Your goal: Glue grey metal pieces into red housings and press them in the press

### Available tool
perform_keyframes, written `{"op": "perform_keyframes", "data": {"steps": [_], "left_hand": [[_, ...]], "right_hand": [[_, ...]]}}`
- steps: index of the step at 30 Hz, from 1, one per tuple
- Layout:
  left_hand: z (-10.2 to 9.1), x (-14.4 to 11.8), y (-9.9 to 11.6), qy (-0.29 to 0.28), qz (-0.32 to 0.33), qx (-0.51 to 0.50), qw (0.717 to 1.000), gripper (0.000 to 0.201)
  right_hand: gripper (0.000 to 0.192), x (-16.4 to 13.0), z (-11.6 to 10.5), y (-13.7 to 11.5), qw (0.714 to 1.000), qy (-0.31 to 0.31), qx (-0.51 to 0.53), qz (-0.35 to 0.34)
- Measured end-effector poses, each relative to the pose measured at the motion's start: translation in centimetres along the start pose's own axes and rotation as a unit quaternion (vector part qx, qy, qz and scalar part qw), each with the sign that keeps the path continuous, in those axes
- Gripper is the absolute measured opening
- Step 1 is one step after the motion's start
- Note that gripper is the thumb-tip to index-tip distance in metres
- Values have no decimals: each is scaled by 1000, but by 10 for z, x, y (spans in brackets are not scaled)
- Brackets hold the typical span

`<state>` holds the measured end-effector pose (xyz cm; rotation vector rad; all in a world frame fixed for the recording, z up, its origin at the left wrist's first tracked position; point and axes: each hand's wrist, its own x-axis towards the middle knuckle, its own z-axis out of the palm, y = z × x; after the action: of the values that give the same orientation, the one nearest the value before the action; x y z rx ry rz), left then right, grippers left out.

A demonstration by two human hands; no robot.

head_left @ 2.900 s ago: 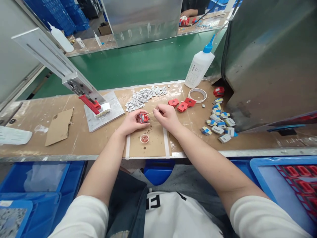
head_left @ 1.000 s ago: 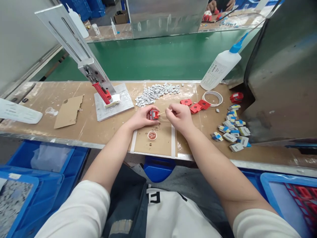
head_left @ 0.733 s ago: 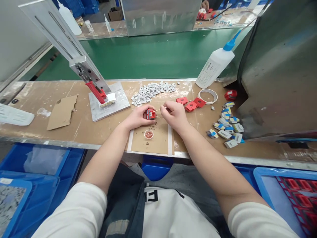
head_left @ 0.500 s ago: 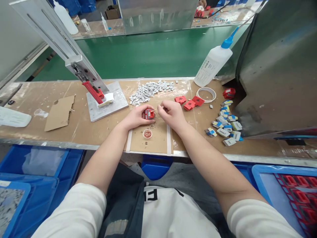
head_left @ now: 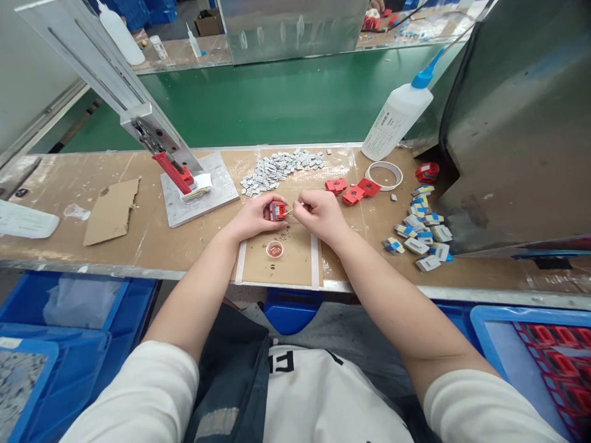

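Observation:
My left hand (head_left: 252,219) grips a small red plastic part (head_left: 277,211) over a taped cardboard mat (head_left: 295,261) on the bench. My right hand (head_left: 320,213) pinches a thin stick (head_left: 289,210) whose tip touches the red part. A small round cup of reddish paste (head_left: 274,249) sits on the mat just below both hands. A pile of small grey chips (head_left: 281,168) lies beyond the hands. Three more red parts (head_left: 351,188) lie to the right of my right hand.
A toggle press with a red handle (head_left: 174,172) stands on a grey plate at left. A white squeeze bottle (head_left: 396,117), a tape ring (head_left: 383,176) and blue-and-grey parts (head_left: 422,225) are at right. Blue bins (head_left: 78,307) sit under the bench. A green conveyor (head_left: 277,104) runs behind.
My hands stay together on the red part with the stick at it. The camera view has shifted slightly; nothing on the bench has moved.

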<state>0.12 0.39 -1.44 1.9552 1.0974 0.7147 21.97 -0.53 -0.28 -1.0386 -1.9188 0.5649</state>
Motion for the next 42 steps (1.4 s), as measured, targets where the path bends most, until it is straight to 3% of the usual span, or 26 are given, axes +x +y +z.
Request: {"op": "perform_keyframes", "data": {"steps": [8, 14, 16, 18, 21, 24, 26, 29, 31, 34, 36, 39, 42], "left_hand": [[1, 1, 1, -9, -8, -24, 1000, 55], [1, 1, -1, -5, -11, -29, 1000, 58], [2, 2, -3, -3, -16, -46, 999, 60], [1, 3, -6, 6, -18, -79, 997, 60], [0, 4, -9, 24, -18, -128, 991, 61], [-1, 6, -8, 34, -29, -138, 989, 63], [-1, 6, -6, 43, -38, -134, 989, 65], [-1, 8, -4, 61, -52, -133, 988, 67], [0, 9, -2, 71, -54, -128, 988, 67], [0, 11, 2, 86, -43, -121, 988, 65], [-1, 12, 5, 100, -35, -122, 987, 62], [-1, 13, 6, 116, -23, -124, 985, 60], [0, 11, 2, 115, -11, -104, 988, 60]], "right_hand": [[31, 1, 1, -1, 999, -30, 33, 3], [35, 4, 0, -1, 999, 41, 30, 15], [36, 1, -3, -2, 998, 39, 39, 1], [37, -3, -5, -4, 996, -40, 63, -52], [40, -9, -4, -13, 968, -208, 50, -130], [44, -12, -6, -30, 953, -272, -54, -123], [45, -16, -19, -39, 956, -254, -128, -73], [42, -38, -59, -43, 960, -129, -238, 66], [36, -65, -91, -37, 932, -46, -316, 171], [20, -106, -125, -19, 869, -58, -406, 275], [15, -125, -131, -8, 858, -81, -410, 299], [14, -130, -123, -1, 906, -56, -318, 275], [29, -110, -106, -3, 964, 38, -72, 254]]}}
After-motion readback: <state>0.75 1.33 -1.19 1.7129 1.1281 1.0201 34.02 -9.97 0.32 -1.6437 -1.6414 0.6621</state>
